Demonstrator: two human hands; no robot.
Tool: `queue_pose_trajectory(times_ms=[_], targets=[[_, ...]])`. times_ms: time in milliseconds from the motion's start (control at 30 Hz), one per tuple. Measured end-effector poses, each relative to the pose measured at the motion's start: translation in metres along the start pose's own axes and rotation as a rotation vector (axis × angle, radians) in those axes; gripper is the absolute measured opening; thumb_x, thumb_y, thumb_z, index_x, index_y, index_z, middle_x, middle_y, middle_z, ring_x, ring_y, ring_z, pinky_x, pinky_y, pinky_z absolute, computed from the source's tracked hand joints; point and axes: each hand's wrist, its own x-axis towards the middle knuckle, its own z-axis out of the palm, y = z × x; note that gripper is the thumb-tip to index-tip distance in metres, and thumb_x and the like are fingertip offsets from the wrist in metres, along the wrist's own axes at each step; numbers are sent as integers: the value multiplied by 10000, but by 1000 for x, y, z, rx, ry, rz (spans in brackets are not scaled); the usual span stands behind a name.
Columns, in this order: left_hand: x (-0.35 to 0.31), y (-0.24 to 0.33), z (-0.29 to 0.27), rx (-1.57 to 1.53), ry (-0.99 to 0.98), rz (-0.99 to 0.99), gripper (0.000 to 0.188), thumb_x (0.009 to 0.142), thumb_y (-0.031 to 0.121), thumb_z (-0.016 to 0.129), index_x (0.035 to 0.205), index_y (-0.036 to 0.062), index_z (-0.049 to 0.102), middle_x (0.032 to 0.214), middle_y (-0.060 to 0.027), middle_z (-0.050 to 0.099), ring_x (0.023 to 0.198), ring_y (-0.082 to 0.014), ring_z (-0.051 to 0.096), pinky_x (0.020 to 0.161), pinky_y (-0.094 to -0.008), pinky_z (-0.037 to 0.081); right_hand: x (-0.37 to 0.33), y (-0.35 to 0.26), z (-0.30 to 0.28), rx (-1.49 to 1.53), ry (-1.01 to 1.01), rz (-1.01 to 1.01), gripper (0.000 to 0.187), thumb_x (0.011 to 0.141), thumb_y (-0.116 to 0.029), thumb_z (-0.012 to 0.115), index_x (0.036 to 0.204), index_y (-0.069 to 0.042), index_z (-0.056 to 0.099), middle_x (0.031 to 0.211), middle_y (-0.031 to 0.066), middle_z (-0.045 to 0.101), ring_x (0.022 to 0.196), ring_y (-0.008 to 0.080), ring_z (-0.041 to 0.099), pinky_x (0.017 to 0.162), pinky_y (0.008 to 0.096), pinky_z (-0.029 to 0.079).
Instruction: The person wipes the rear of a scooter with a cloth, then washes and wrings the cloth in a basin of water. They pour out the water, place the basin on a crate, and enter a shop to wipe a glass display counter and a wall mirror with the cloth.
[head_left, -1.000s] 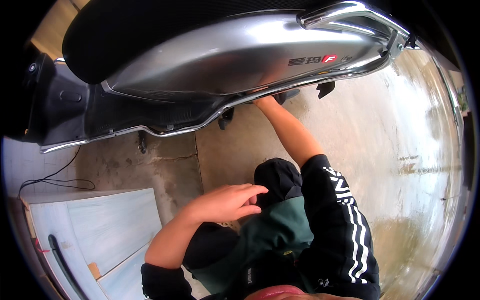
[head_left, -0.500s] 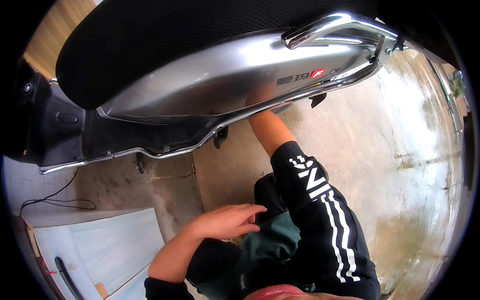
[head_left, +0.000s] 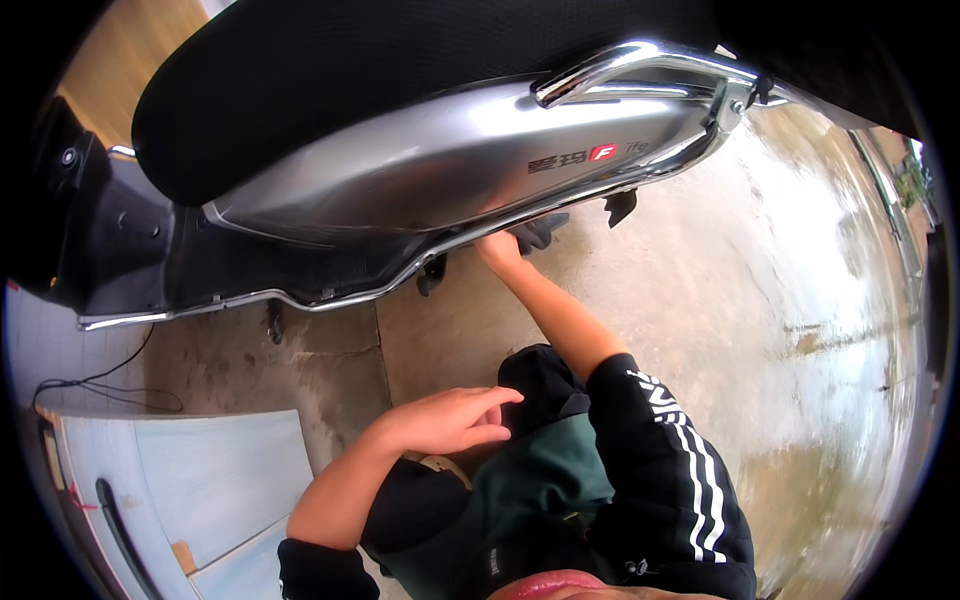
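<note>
A scooter with a silver side panel [head_left: 400,190] and a black seat [head_left: 330,90] stands across the upper part of the head view. A chrome guard bar [head_left: 345,303] runs along its lower side. My right hand [head_left: 497,250] reaches in under this bar. Its fingers are hidden behind the scooter's edge, so their grip does not show. Close beside that hand is a dark grey part [head_left: 538,233] whose kind I cannot make out. My left hand [head_left: 450,416] hovers above my lap, fingers stretched out and thumb apart, with nothing visible in it.
Wet concrete floor [head_left: 700,290] spreads to the right. At the lower left stands a pale blue cabinet [head_left: 220,480] with a dark handle. A black cable [head_left: 110,388] lies behind it. A chrome rear grab rail [head_left: 640,55] juts out at the upper right.
My right forearm has drawn back toward me, so the back of the hand and the dark grey part now show. My left hand keeps nearly the same pose. The view has shifted slightly.
</note>
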Motion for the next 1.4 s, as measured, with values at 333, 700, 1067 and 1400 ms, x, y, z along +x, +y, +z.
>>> queue_pose_trajectory(times_ms=[333,700,1067,1400], targets=[[4,0,10,6,-23,42,471,1004,256,651,1432,108,523,1029,-90,687,860,-254,674,769,-368,540,-148,-9,-77,85,203,-444,348,896,-9,640,1243,-16,639,1237,257,615,1164,482,551,1018,533,424],[-10,14,-22,-187,854,157,339,934,70,723,1260,63,633,996,-47,653,841,-119,641,726,-257,528,-165,-119,-174,331,-25,-570,341,807,-14,694,1146,-52,689,1111,172,690,1004,417,630,873,484,488],[-30,4,-29,-269,901,80,438,837,124,839,1199,22,615,1045,-62,720,999,-176,674,941,-335,521,-157,-152,-183,654,-94,-358,212,835,12,740,1043,-24,716,1057,147,704,954,342,661,850,415,520],[-34,14,-37,-342,873,138,435,852,81,815,1252,6,662,1080,-79,717,981,-144,672,879,-311,547,-163,-162,-193,654,-272,-195,232,798,-17,777,1026,-48,757,1090,114,741,1027,292,688,959,407,516]])
